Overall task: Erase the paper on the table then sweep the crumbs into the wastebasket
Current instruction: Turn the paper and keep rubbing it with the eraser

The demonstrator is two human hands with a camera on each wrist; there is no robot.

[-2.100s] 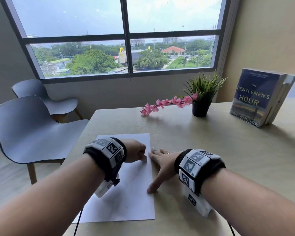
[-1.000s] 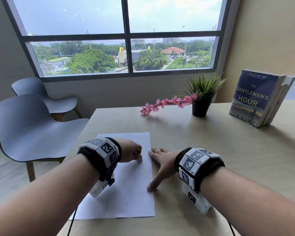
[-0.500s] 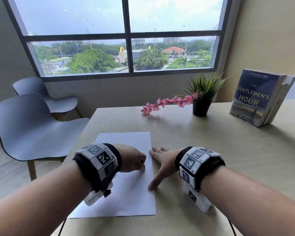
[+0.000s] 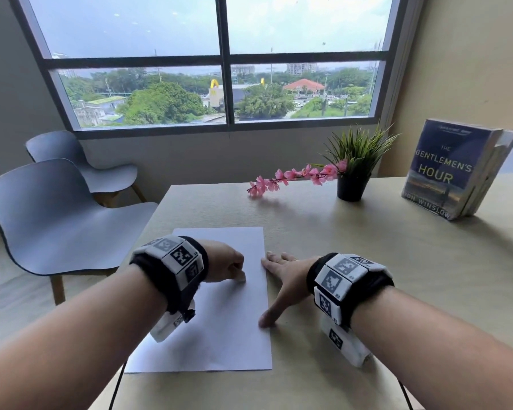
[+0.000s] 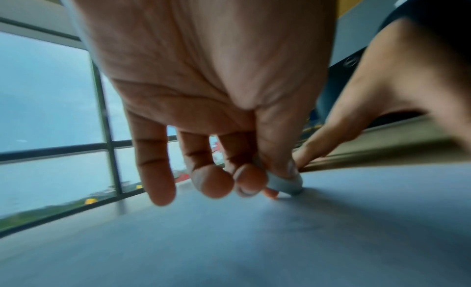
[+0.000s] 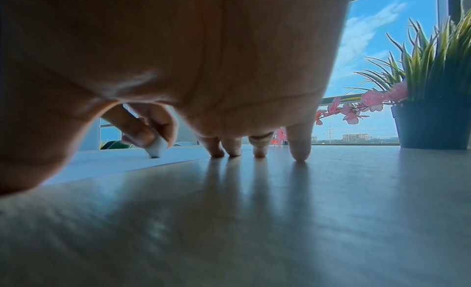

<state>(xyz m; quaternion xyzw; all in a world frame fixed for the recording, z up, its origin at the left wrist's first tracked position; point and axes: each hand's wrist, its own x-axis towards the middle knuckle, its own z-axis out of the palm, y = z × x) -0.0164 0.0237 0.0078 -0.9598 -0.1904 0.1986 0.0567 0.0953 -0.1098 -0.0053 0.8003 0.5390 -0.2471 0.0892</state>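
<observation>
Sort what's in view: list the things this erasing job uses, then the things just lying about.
In use: small white eraser pinched in left hand; white sheet of paper; right hand flat at its edge.

Lying about: black-potted green plant; pink flower sprig; blue paperback books; grey chairs.

Readable on the dark blue paperback book, standing upright at the table's far right corner: title "THE GENTLEMEN'S HOUR" in pale and yellow capitals; along the cover's bottom edge, partly cut off, "ON WINSLOW". Small line at the cover's top too blurred to read. Beyond the window, a yellow arches sign above a building, without legible lettering. Square black-and-white coded markers on both wristbands, no letters.
</observation>
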